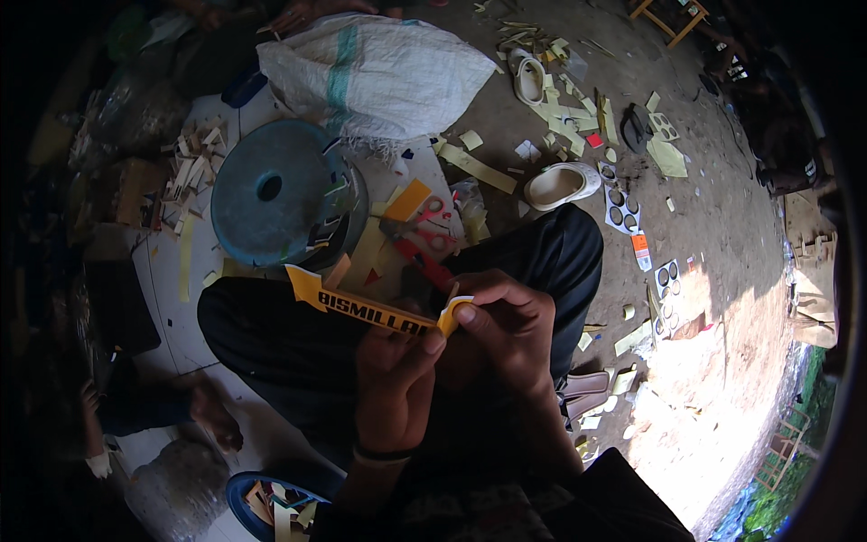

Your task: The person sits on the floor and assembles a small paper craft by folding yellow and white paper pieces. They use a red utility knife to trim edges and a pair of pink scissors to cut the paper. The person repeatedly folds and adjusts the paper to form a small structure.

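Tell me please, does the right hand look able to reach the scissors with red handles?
Probably yes: the scissors lie just beyond the right hand, with nothing visible covering their handles, but it is occupied pinching the yellow strip.

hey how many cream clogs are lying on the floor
2. One cream clog lies just beyond the right knee; the other cream clog is farther off, right of the white woven sack. Others could be hidden in the dark edges.
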Demonstrator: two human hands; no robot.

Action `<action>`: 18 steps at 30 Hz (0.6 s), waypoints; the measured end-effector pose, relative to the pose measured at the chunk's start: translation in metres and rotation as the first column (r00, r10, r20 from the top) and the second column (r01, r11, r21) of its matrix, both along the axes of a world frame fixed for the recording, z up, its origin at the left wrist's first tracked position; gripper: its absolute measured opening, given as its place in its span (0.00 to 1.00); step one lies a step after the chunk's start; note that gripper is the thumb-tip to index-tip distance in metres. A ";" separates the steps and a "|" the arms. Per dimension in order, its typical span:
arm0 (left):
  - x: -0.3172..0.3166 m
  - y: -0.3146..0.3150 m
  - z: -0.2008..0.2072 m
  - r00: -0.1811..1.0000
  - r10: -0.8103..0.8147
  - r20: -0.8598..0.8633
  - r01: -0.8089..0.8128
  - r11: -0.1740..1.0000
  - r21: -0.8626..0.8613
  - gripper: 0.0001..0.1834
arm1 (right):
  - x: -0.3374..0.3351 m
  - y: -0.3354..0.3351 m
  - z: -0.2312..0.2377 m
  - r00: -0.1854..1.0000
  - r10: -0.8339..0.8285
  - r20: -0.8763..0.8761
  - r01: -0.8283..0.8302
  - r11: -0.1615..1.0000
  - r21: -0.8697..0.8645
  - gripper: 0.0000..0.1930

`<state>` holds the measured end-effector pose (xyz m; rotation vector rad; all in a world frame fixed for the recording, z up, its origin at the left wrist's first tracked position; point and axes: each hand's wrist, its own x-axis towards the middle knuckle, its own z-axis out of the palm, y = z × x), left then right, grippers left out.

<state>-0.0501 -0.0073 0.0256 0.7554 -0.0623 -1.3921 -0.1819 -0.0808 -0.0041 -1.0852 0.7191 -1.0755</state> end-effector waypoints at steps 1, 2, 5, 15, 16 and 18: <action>0.000 0.000 0.000 1.000 0.012 -0.021 -0.012 1.000 -0.003 0.22 | 0.001 0.000 0.001 1.000 -0.001 0.003 0.001 1.000 0.005 0.05; 0.000 0.000 0.000 1.000 0.008 0.007 -0.008 1.000 0.006 0.23 | 0.001 0.001 0.001 1.000 -0.003 0.017 0.003 1.000 0.008 0.05; 0.000 0.000 0.000 1.000 0.003 0.017 -0.003 1.000 0.005 0.23 | 0.002 0.000 0.004 1.000 -0.003 0.009 0.003 0.999 -0.052 0.04; 0.011 0.018 -0.016 0.995 -0.047 -0.093 0.035 0.992 -0.125 0.19 | -0.010 0.004 0.027 0.994 0.087 -0.062 -0.088 0.996 -0.014 0.05; 0.012 0.019 -0.018 0.994 -0.061 -0.094 0.044 0.983 -0.178 0.18 | -0.010 0.003 0.028 0.993 0.096 -0.067 -0.098 0.995 -0.022 0.05; 0.012 0.021 -0.017 0.993 -0.045 -0.111 0.030 0.990 -0.136 0.18 | -0.010 0.003 0.029 0.991 0.109 -0.074 -0.111 0.993 -0.029 0.05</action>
